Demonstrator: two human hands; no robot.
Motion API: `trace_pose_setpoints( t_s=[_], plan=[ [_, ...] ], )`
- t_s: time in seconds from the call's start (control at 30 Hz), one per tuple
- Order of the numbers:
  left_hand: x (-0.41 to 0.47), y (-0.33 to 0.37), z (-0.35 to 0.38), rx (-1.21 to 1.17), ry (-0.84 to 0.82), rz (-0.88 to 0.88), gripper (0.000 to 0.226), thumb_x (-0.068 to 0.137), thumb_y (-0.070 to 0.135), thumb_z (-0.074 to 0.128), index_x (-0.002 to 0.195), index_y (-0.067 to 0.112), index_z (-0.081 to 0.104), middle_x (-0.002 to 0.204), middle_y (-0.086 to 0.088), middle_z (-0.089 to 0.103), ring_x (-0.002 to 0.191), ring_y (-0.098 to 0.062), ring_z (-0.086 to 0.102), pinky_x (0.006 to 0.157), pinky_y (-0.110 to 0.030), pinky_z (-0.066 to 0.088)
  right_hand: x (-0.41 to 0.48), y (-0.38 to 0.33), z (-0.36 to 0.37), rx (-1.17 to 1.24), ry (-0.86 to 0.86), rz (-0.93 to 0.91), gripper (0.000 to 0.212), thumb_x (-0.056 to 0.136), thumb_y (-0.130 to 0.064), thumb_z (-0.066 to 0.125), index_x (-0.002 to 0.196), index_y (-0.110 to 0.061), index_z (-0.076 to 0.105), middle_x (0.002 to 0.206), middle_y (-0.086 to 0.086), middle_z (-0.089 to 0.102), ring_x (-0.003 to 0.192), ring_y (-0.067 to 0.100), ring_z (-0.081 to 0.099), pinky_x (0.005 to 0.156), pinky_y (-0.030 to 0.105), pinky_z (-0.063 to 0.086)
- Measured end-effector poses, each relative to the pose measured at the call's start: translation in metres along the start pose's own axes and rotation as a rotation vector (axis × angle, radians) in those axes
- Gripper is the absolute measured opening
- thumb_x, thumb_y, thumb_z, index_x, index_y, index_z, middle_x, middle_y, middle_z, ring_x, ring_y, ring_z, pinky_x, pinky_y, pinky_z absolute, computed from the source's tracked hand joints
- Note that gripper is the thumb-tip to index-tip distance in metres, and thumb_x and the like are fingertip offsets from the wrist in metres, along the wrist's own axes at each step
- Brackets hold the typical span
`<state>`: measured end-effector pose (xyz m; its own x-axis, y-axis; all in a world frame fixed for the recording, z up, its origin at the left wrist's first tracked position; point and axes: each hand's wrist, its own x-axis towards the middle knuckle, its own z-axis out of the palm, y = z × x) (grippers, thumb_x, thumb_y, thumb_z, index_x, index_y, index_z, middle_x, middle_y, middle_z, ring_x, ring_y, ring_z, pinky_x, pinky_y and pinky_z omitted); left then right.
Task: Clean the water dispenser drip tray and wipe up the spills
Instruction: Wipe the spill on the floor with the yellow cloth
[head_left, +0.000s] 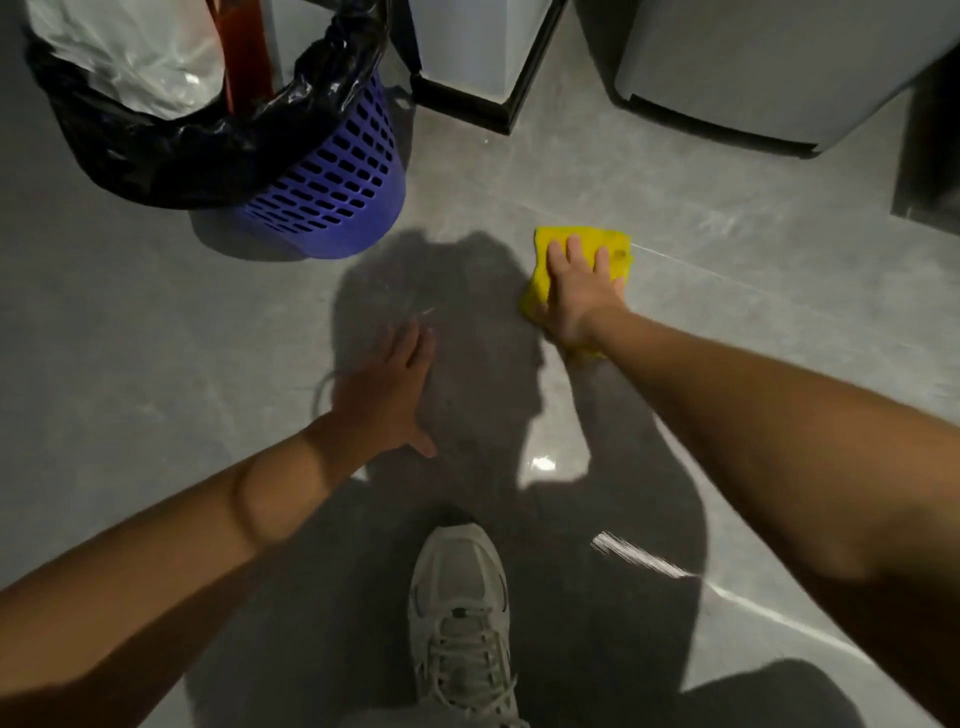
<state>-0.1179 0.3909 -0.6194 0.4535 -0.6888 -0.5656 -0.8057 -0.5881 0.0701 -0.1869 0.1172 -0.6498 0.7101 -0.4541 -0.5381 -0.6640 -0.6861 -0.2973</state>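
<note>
A yellow cloth (613, 247) lies flat on the grey tiled floor (156, 332), right of centre. My right hand (576, 296) presses down on it with fingers spread, covering its near part. My left hand (387, 392) rests palm down on the bare floor to the left, fingers together, holding nothing. The base of a pale grey cabinet with a black foot (467, 98), possibly the water dispenser, stands at the top centre. No drip tray is in view.
A purple slotted bin (343, 197) lined with a black bag (156, 150) stands at the top left, with a red handle (244, 57) inside. A grey appliance base (753, 98) sits at the top right. My white sneaker (460, 618) is at the bottom centre.
</note>
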Motion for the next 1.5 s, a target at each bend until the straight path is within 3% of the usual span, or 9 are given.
trace_pose_setpoints(
  t_s=[0.33,0.7,0.77,0.87,1.0,1.1,1.23,1.37,1.5],
  plan=[
    [0.002,-0.001,0.001,-0.02,-0.014,0.006,0.164,0.044,0.071,0.091,0.162,0.017,-0.009,0.174,-0.01,-0.009,0.16,-0.039,0.001,0.112,-0.06,0.04,-0.009,0.05,-0.042,-0.893,-0.332,-0.764,0.099,0.092,-0.049,0.066,0.164,-0.027,0.001,0.172,0.006,0.0,0.156,0.041,0.011,0.121,0.055,0.025],
    [0.001,0.004,-0.005,-0.045,-0.072,-0.026,0.166,0.047,0.07,0.092,0.163,0.017,-0.014,0.173,-0.007,-0.018,0.16,-0.034,-0.001,0.112,-0.057,0.041,-0.205,0.164,0.054,-0.424,-0.256,-0.169,0.099,0.099,-0.055,0.05,0.146,-0.03,-0.033,0.159,-0.004,-0.034,0.157,0.039,-0.01,0.125,0.055,0.016],
    [0.001,0.006,-0.006,-0.043,-0.068,-0.028,0.165,0.047,0.068,0.093,0.163,0.016,-0.012,0.173,-0.008,-0.019,0.16,-0.033,0.001,0.112,-0.056,0.042,-0.24,0.145,0.085,-0.287,-0.189,0.01,0.099,0.097,-0.054,0.054,0.154,-0.025,-0.022,0.167,0.005,-0.02,0.155,0.046,-0.001,0.122,0.057,0.019],
    [0.001,0.008,-0.006,-0.036,-0.072,-0.042,0.166,0.047,0.067,0.094,0.163,0.015,-0.012,0.173,-0.009,-0.02,0.16,-0.034,0.001,0.111,-0.058,0.042,-0.269,0.096,0.118,-0.07,0.014,0.184,0.098,0.079,-0.041,0.083,0.157,-0.009,0.034,0.163,0.021,0.032,0.142,0.058,0.035,0.104,0.066,0.042],
    [0.0,0.011,-0.008,-0.033,-0.068,-0.057,0.165,0.046,0.064,0.095,0.164,0.015,-0.011,0.173,-0.009,-0.016,0.16,-0.036,-0.001,0.108,-0.061,0.045,-0.248,0.029,0.128,0.079,0.112,0.359,0.091,0.091,-0.045,0.068,0.161,-0.012,0.022,0.168,0.02,0.019,0.148,0.056,0.023,0.115,0.065,0.03],
    [-0.001,0.011,-0.008,-0.032,-0.057,-0.052,0.164,0.047,0.062,0.096,0.164,0.013,-0.009,0.173,-0.011,-0.014,0.16,-0.037,0.001,0.109,-0.062,0.046,-0.208,0.004,0.128,0.145,0.033,0.323,0.092,0.099,-0.052,0.05,0.163,-0.026,-0.011,0.172,0.005,-0.015,0.156,0.044,-0.009,0.122,0.062,0.006],
    [0.001,0.01,-0.006,-0.012,-0.032,-0.019,0.163,0.048,0.062,0.095,0.163,0.007,-0.005,0.173,-0.018,-0.008,0.159,-0.042,0.004,0.116,-0.058,0.04,-0.144,-0.007,0.108,0.065,0.093,0.048,0.087,0.099,-0.053,0.05,0.164,-0.027,-0.001,0.173,0.001,-0.008,0.156,0.042,-0.01,0.122,0.061,0.0],
    [0.004,0.006,-0.003,0.047,-0.026,0.018,0.163,0.05,0.069,0.091,0.163,0.004,-0.007,0.172,-0.022,-0.005,0.158,-0.045,0.006,0.12,-0.057,0.035,-0.077,-0.004,0.065,-0.099,0.203,-0.165,0.073,0.095,-0.05,0.057,0.159,-0.025,0.031,0.167,0.006,0.028,0.153,0.038,0.022,0.122,0.052,0.019],
    [0.004,0.003,-0.002,0.023,-0.024,-0.001,0.164,0.049,0.071,0.09,0.163,0.01,-0.011,0.173,-0.015,-0.007,0.158,-0.044,0.006,0.112,-0.061,0.044,-0.067,-0.005,0.044,-0.198,0.331,-0.095,0.047,0.093,-0.049,0.057,0.133,-0.023,0.055,0.13,0.006,0.058,0.114,0.035,0.054,0.082,0.045,0.044]
  ],
)
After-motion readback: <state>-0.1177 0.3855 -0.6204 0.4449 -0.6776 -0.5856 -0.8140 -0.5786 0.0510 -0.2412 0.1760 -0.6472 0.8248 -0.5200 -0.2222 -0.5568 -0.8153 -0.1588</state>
